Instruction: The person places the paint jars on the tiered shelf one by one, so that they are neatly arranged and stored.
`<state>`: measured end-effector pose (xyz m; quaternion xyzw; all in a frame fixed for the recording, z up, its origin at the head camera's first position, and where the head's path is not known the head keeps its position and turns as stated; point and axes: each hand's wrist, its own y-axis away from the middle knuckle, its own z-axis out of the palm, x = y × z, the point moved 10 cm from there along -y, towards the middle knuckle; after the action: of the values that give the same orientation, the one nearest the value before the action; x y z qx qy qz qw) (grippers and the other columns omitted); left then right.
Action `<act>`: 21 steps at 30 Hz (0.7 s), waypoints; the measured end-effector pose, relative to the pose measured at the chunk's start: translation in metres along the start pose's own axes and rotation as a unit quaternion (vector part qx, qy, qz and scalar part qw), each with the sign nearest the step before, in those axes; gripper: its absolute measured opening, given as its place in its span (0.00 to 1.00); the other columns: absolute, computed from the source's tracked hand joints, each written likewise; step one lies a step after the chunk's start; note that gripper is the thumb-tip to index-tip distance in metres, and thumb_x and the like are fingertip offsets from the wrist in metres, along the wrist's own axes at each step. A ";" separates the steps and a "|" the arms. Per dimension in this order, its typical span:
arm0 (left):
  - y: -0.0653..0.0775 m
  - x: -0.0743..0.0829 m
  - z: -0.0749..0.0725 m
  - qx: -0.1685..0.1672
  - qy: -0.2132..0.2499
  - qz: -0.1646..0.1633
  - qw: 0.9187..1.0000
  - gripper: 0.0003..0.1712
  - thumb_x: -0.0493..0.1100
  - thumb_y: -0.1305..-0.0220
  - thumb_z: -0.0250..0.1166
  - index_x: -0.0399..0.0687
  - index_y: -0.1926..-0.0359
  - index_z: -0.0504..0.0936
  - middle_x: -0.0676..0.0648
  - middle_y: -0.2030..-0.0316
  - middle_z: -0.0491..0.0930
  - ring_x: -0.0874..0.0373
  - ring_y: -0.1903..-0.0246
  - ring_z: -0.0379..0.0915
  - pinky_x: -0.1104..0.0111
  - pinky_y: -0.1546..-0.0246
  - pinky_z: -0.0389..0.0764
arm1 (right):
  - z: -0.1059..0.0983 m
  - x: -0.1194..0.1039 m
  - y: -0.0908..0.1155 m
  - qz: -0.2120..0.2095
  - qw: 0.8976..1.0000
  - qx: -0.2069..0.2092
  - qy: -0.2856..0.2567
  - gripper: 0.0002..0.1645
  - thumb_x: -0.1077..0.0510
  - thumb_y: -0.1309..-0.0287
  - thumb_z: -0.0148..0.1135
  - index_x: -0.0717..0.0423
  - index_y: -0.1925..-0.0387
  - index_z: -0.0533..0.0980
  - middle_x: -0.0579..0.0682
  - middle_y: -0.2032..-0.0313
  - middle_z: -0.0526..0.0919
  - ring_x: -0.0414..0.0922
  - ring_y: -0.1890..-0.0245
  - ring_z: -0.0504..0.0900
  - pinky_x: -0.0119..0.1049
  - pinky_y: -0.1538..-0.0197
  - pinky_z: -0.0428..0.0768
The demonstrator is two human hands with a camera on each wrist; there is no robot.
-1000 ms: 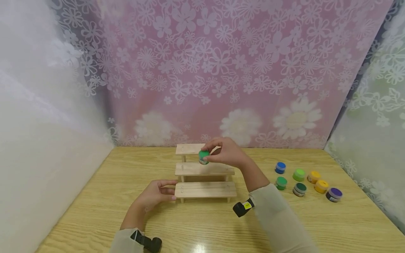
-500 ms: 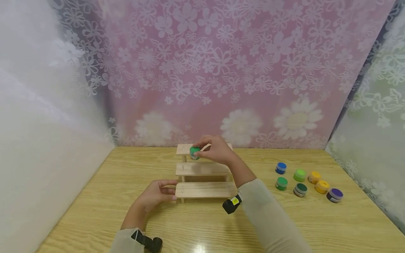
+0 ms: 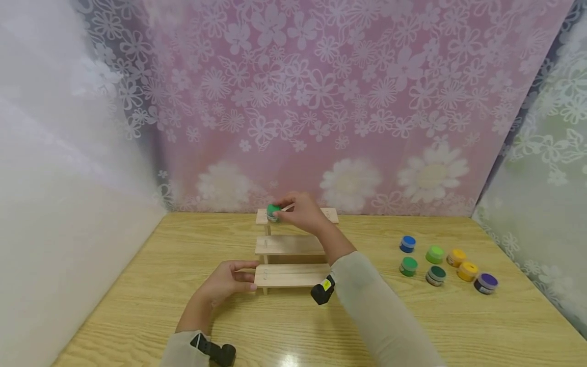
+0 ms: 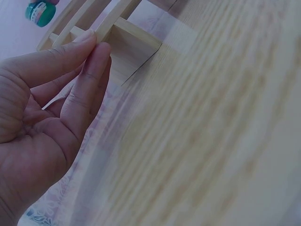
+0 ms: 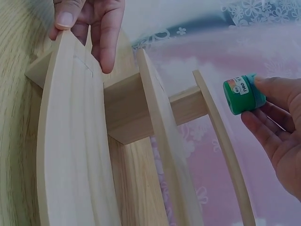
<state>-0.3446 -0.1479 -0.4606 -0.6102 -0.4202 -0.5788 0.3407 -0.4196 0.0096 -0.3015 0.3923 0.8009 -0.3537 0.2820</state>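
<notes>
A three-tier wooden step stand (image 3: pixel 289 275) stands on the table. At its left end my left hand (image 3: pixel 223 283) grips the corner of the lowest step, thumb on the front edge and fingers behind, as the right wrist view shows. My right hand (image 3: pixel 302 214) holds a small green paint jar (image 3: pixel 272 213) between thumb and fingers over the left end of the top step. In the right wrist view a gap shows between the jar (image 5: pixel 243 93) and that step (image 5: pixel 221 127). The jar's label faces that camera.
On the right of the table (image 3: pixel 376 326) stand several paint jars: blue (image 3: pixel 407 243), green (image 3: pixel 408 266), light green (image 3: pixel 434 254), dark green (image 3: pixel 435 275), two yellow (image 3: pixel 467 271), and purple (image 3: pixel 485 283). A flowered pink backdrop (image 3: pixel 293 127) rises behind the stand.
My right hand has carried the green paint jar left and farther back, from over the middle step to the top step's left end. The left hand keeps its grip on the stand.
</notes>
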 end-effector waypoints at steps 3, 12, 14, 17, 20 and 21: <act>0.001 0.002 0.000 -0.003 0.003 0.006 1.000 0.36 0.29 0.45 0.72 0.29 0.36 0.70 0.37 0.53 0.82 0.51 0.55 0.80 0.64 0.58 0.83 | 0.003 0.000 -0.005 0.012 1.000 0.009 0.006 0.14 0.60 0.40 0.68 0.59 0.53 0.83 0.51 0.55 0.81 0.48 0.55 0.81 0.33 0.56 0.82; 0.001 0.001 0.000 -0.009 0.006 0.010 1.000 0.36 0.29 0.45 0.71 0.28 0.36 0.70 0.37 0.53 0.81 0.52 0.55 0.80 0.64 0.59 0.83 | 0.017 0.011 -0.013 0.050 0.998 0.022 -0.013 0.15 0.60 0.38 0.66 0.58 0.50 0.82 0.51 0.50 0.79 0.48 0.54 0.80 0.33 0.56 0.81; 0.000 0.000 0.000 -0.008 0.011 0.007 1.000 0.36 0.29 0.45 0.72 0.28 0.36 0.70 0.37 0.53 0.81 0.52 0.55 0.80 0.63 0.59 0.83 | 0.019 0.014 -0.013 0.057 0.998 0.021 -0.019 0.15 0.59 0.37 0.66 0.57 0.50 0.82 0.51 0.50 0.79 0.48 0.54 0.81 0.33 0.57 0.82; -0.001 -0.002 0.000 -0.007 0.012 0.004 1.000 0.36 0.30 0.46 0.72 0.29 0.36 0.70 0.37 0.53 0.81 0.51 0.55 0.80 0.63 0.59 0.83 | 0.019 0.018 -0.013 0.064 0.997 0.023 -0.024 0.15 0.59 0.38 0.66 0.56 0.49 0.82 0.51 0.51 0.80 0.49 0.55 0.81 0.34 0.57 0.82; -0.001 -0.002 0.000 -0.007 0.008 0.006 1.000 0.36 0.30 0.46 0.72 0.29 0.36 0.70 0.37 0.53 0.81 0.51 0.54 0.80 0.63 0.59 0.83 | 0.019 0.020 -0.012 0.070 0.997 0.029 -0.029 0.15 0.58 0.38 0.66 0.55 0.49 0.83 0.50 0.51 0.81 0.49 0.54 0.82 0.35 0.57 0.82; -0.002 -0.002 0.000 -0.008 0.006 0.007 1.000 0.36 0.30 0.46 0.72 0.29 0.36 0.70 0.37 0.53 0.81 0.51 0.54 0.79 0.63 0.59 0.83 | 0.018 0.021 -0.012 0.072 0.996 0.031 -0.032 0.15 0.58 0.38 0.67 0.54 0.50 0.83 0.50 0.51 0.80 0.50 0.54 0.81 0.36 0.57 0.82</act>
<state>-0.3460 -0.1473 -0.4630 -0.6125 -0.4092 -0.5831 0.3427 -0.4373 -0.0011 -0.3236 0.4461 0.7500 -0.3691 0.3198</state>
